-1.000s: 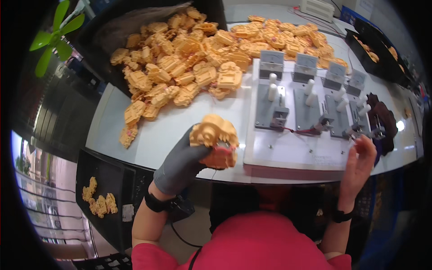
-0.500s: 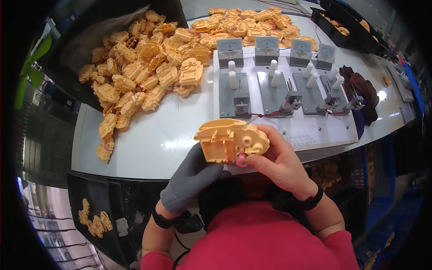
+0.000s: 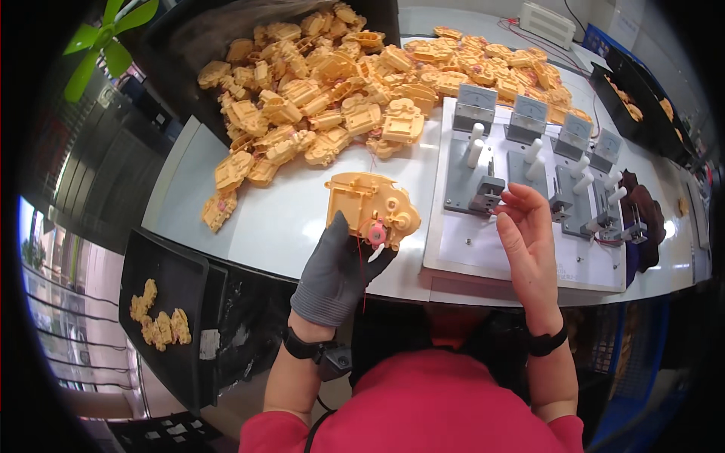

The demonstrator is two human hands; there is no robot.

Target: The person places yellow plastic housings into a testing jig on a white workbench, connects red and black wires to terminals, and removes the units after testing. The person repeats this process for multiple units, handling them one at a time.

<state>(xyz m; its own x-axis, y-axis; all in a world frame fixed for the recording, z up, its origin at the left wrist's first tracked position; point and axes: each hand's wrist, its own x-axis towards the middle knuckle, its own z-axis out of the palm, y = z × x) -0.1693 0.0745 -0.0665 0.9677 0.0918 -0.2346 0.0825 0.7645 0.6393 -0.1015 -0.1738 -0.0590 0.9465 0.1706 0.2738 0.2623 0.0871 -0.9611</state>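
Gripping a yellow housing [image 3: 353, 198] above the white table [image 3: 281, 234], the gloved left hand [image 3: 332, 270] holds it lengthwise left to right, boxy end left, rounded end right, dipping slightly rightward. Apart, the bare right hand [image 3: 533, 257], thumb and fingers parted, is beside a grey fixture [image 3: 462, 177]; contact unclear.

The moulded yellow housing [image 3: 362, 198] looks like matt plastic. The grey glove [image 3: 331, 273] seems to be of fabric, ribbed at the cuff. The white tabletop [image 3: 279, 226] is smooth and glossy. The white pegs [image 3: 474, 154] look like smooth plastic, the red shirt [image 3: 411, 400] like matt cloth.
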